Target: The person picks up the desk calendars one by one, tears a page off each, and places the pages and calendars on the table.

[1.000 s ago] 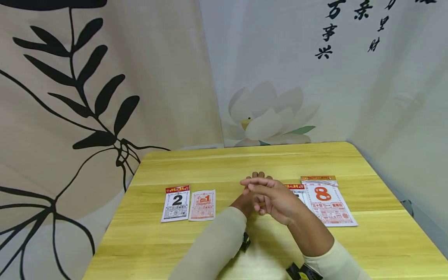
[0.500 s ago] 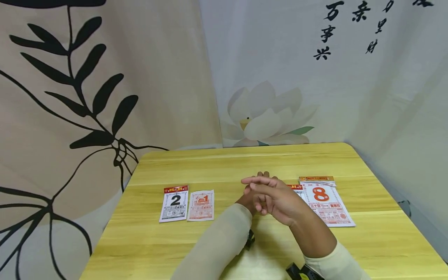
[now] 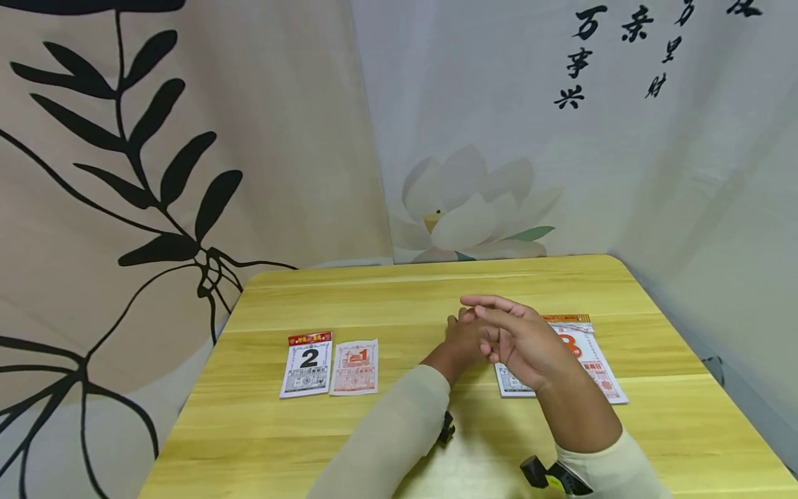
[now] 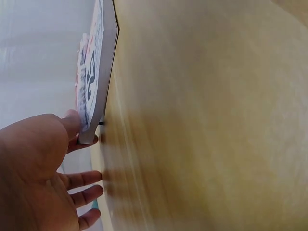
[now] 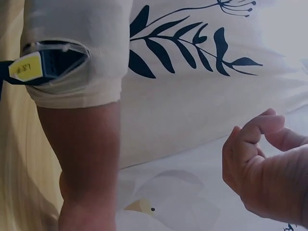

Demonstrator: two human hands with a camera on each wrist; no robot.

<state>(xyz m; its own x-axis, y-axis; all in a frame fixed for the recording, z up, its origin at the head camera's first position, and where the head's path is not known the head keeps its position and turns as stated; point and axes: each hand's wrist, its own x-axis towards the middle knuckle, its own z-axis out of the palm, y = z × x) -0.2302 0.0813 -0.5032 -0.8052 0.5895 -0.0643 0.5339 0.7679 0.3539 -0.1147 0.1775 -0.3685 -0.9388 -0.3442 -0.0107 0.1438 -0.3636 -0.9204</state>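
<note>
In the left wrist view my left hand (image 4: 33,159) pinches the corner of a thick tear-off calendar pad (image 4: 107,57) between thumb and forefinger. Its other fingers stretch out close above the wooden table. The pad carries a dark number, seen at a steep slant. From the head view, only the lower part of that pad shows below my hands, overlapping a larger calendar with a red 8 (image 3: 601,367). My right hand (image 3: 530,343) crosses over the left hand, its fingers loosely bent and holding nothing. The right wrist view shows these bent fingers (image 5: 240,159) up in the air.
On the left of the table (image 3: 399,291) lie a red-topped calendar pad with a black 2 (image 3: 305,366) and a pinkish sheet with a red 1 (image 3: 355,371), side by side. Printed curtains (image 3: 299,138) hang behind the table. Each forearm wears a black camera strap (image 3: 555,478).
Both hands have shifted right, the right hand further. It now covers part of the red 8 and the smaller pad's red top, while that pad's lower edge has come into view.
</note>
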